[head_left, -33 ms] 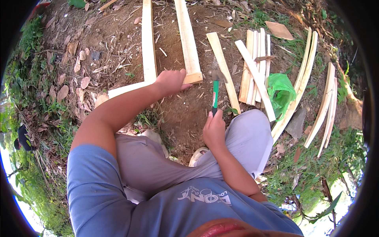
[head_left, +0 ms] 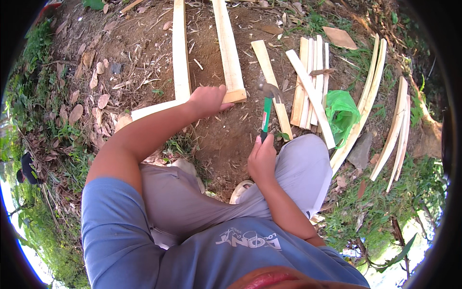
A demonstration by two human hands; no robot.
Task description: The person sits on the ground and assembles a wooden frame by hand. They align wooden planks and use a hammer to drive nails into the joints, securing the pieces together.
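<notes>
My left hand point(head_left: 208, 100) is closed on a pale wooden crosspiece point(head_left: 236, 96) and hides its middle. This crosspiece lies against the near ends of two long wooden strips, a left strip point(head_left: 181, 53) and a right strip point(head_left: 227, 50), which run away from me over the soil. In my right hand point(head_left: 263, 159) is a claw hammer point(head_left: 266, 111) with a green and black handle. Its metal head points up and away from me, to the right of the crosspiece and apart from it. Beyond the hammer a loose wooden strip point(head_left: 271, 72) lies on the ground.
Several wooden strips point(head_left: 304, 72) lie at the right, a slanting strip point(head_left: 310, 96) across them. A green plastic bag point(head_left: 342, 115) rests beside long curved strips point(head_left: 370, 91). More strips point(head_left: 397, 127) lie farther right. Dry leaves point(head_left: 76, 113) cover the ground at left.
The hammer has tilted a little, its head swinging slightly to the right. My left hand and the crosspiece stay in place.
</notes>
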